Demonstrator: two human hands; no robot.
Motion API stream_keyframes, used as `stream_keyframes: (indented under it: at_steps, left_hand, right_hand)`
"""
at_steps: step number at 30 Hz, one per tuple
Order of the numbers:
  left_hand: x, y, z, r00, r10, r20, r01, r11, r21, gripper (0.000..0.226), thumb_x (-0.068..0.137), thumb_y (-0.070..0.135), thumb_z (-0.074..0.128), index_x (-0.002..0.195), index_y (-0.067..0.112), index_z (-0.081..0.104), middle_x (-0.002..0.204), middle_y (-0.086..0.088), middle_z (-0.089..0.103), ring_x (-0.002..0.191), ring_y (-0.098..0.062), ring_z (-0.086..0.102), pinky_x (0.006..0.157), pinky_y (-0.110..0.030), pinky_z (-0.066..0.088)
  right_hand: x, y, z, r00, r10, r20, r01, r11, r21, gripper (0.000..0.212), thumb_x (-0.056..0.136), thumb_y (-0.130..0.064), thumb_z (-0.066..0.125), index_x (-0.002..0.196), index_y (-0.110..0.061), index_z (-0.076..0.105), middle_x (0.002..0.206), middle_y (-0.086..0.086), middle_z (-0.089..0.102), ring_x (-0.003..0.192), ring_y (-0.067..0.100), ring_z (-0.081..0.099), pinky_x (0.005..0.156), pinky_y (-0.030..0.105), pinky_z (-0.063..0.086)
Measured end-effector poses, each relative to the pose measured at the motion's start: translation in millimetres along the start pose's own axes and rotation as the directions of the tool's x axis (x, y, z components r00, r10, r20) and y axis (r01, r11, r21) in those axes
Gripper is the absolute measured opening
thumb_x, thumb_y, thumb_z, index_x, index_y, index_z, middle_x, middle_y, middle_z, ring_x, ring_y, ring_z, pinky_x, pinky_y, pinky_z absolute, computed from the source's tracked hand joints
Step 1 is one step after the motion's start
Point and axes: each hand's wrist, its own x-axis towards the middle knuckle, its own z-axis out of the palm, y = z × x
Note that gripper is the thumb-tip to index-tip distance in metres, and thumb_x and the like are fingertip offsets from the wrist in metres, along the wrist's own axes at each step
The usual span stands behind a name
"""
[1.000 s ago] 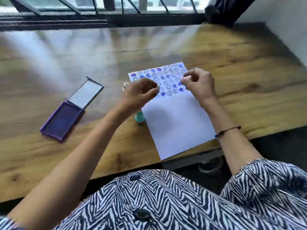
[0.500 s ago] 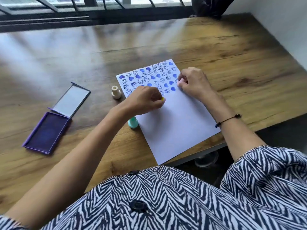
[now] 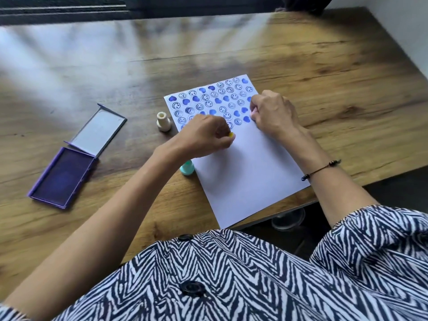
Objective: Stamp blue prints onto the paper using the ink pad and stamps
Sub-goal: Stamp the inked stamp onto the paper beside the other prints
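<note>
A white paper [image 3: 250, 172] lies on the wooden table [image 3: 324, 72], its upper part covered with rows of blue smiley and heart prints. My left hand [image 3: 206, 135] is closed on a small yellow stamp [image 3: 231, 134], pressed down at the lower edge of the prints. My right hand [image 3: 272, 112] is curled on the paper's right side over a small pinkish stamp, mostly hidden. A cream stamp [image 3: 163, 121] stands left of the paper. A teal stamp [image 3: 187, 169] sits under my left forearm. The open purple ink pad [image 3: 61, 177] lies at the left.
The ink pad's lid [image 3: 96, 132] is folded back toward the window. The paper's lower corner hangs over the table's near edge. A white wall [image 3: 407, 24] borders the table on the right. Bare wood stretches behind the paper.
Both hands have come down from above the paper onto it. My left hand moved toward the near edge of the printed rows. The view tilted downward.
</note>
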Motion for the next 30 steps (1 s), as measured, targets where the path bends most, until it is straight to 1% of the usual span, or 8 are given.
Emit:
stream_keyframes:
  at_steps: [5, 10, 16, 22, 24, 26, 28, 30]
  left_hand:
    - [4.5, 1.1, 0.2, 1.0, -0.003, 0.005, 0.003, 0.999, 0.035, 0.022, 0.084, 0.022, 0.056, 0.089, 0.002, 0.064, 0.093, -0.015, 0.071, 0.091, -0.029, 0.062, 0.086, -0.04, 0.048]
    - [7.1, 2.6, -0.5, 1.0, -0.01, 0.018, 0.01, 0.999, 0.032, 0.023, 0.084, 0.022, 0.057, 0.091, 0.001, 0.064, 0.095, -0.015, 0.071, 0.092, -0.027, 0.062, 0.086, -0.039, 0.047]
    - [10.0, 5.9, 0.6, 0.999, -0.019, 0.046, 0.014, 0.994, 0.11, 0.023, 0.082, 0.023, 0.057, 0.086, 0.001, 0.064, 0.09, -0.016, 0.07, 0.087, -0.028, 0.061, 0.081, -0.041, 0.048]
    - [6.0, 11.6, 3.6, 0.999, -0.033, 0.029, 0.029, 0.988, 0.151, 0.024, 0.082, 0.022, 0.057, 0.086, 0.001, 0.065, 0.092, -0.017, 0.07, 0.09, -0.03, 0.059, 0.083, -0.043, 0.049]
    - [4.5, 11.9, 3.2, 0.998, -0.054, 0.021, 0.051, 0.99, 0.128, 0.024, 0.082, 0.023, 0.057, 0.087, 0.001, 0.065, 0.094, -0.017, 0.069, 0.091, -0.03, 0.059, 0.083, -0.041, 0.049]
    - [3.2, 10.3, 2.1, 0.996, -0.083, 0.014, 0.081, 0.992, 0.093, 0.024, 0.082, 0.024, 0.058, 0.089, 0.002, 0.065, 0.096, -0.017, 0.069, 0.093, -0.029, 0.06, 0.081, -0.038, 0.051]
    - [1.4, 9.6, 1.4, 0.993, -0.116, 0.015, 0.115, 0.992, 0.055, 0.024, 0.082, 0.026, 0.058, 0.091, 0.005, 0.065, 0.097, -0.015, 0.069, 0.094, -0.027, 0.06, 0.08, -0.036, 0.052]
    - [0.2, 9.8, 1.3, 0.992, -0.125, 0.008, 0.125, 0.992, 0.026, 0.024, 0.082, 0.027, 0.057, 0.091, 0.006, 0.065, 0.097, -0.014, 0.069, 0.093, -0.027, 0.061, 0.078, -0.036, 0.051]
  right_hand:
    - [2.6, -3.4, 3.1, 0.999, -0.031, -0.019, 0.03, 0.998, -0.054, 0.014, 0.08, 0.001, 0.048, 0.087, -0.005, 0.058, 0.096, 0.022, 0.057, 0.084, 0.043, 0.059, 0.063, 0.037, 0.042]
    - [2.4, -2.4, 5.4, 0.998, -0.056, -0.032, 0.054, 0.997, -0.055, 0.015, 0.079, 0.003, 0.046, 0.088, -0.006, 0.056, 0.095, 0.022, 0.055, 0.081, 0.042, 0.058, 0.061, 0.036, 0.039]
    - [3.5, -1.2, 5.3, 0.999, -0.035, -0.014, 0.035, 0.999, 0.0, 0.014, 0.078, 0.003, 0.045, 0.084, -0.006, 0.054, 0.094, 0.022, 0.054, 0.078, 0.041, 0.057, 0.061, 0.037, 0.04]
    - [3.3, -0.3, 0.1, 0.998, -0.032, 0.056, 0.031, 0.999, 0.015, 0.013, 0.081, -0.004, 0.047, 0.087, -0.01, 0.057, 0.099, 0.02, 0.056, 0.085, 0.041, 0.058, 0.065, 0.037, 0.043]
    - [2.4, 5.2, -5.5, 0.999, 0.038, 0.016, -0.04, 0.99, 0.132, 0.012, 0.08, -0.008, 0.051, 0.087, -0.011, 0.061, 0.099, 0.019, 0.062, 0.09, 0.038, 0.059, 0.07, 0.037, 0.046]
    - [-2.8, 11.5, -12.8, 0.982, 0.161, -0.099, -0.119, 0.935, 0.333, 0.011, 0.076, -0.008, 0.055, 0.082, -0.01, 0.064, 0.088, 0.015, 0.069, 0.084, 0.032, 0.063, 0.071, 0.035, 0.049]
    - [-12.3, 15.9, -22.7, 0.937, 0.317, -0.146, -0.178, 0.795, 0.58, 0.01, 0.072, -0.006, 0.056, 0.071, -0.013, 0.063, 0.068, 0.005, 0.068, 0.063, 0.025, 0.062, 0.063, 0.034, 0.052]
    - [-21.1, 17.1, -31.5, 0.907, 0.414, -0.082, -0.207, 0.607, 0.767, 0.019, 0.071, -0.003, 0.059, 0.061, -0.019, 0.058, 0.059, -0.005, 0.063, 0.05, 0.017, 0.057, 0.055, 0.033, 0.055]
